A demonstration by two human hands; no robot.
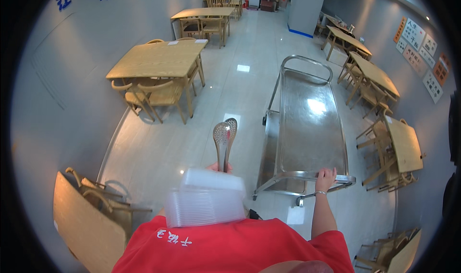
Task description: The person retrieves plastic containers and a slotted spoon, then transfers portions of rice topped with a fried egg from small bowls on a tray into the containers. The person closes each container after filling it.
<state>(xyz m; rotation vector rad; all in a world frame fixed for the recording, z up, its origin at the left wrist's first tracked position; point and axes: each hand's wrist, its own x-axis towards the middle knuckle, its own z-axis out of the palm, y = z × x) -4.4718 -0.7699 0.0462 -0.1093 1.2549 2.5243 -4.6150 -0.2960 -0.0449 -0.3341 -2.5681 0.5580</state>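
My left hand (214, 166) is closed around the handles of two perforated serving spoons (224, 134), their bowls upright and overlapping. A stack of clear plastic containers (207, 201) rests against my chest, in front of my left arm and hiding most of it. At the lower right, my right hand (326, 179) grips the near rail of a stainless steel trolley (311, 128). The trolley has a top tray, a lower shelf and a raised handle (306, 58) at its far end.
Wooden tables with chairs line the left wall (156, 60) and the right side (374, 74). A nearer table (88, 215) stands at my lower left. A pale tiled aisle (248, 46) runs ahead past a grey pillar (306, 10). Posters hang on the right wall.
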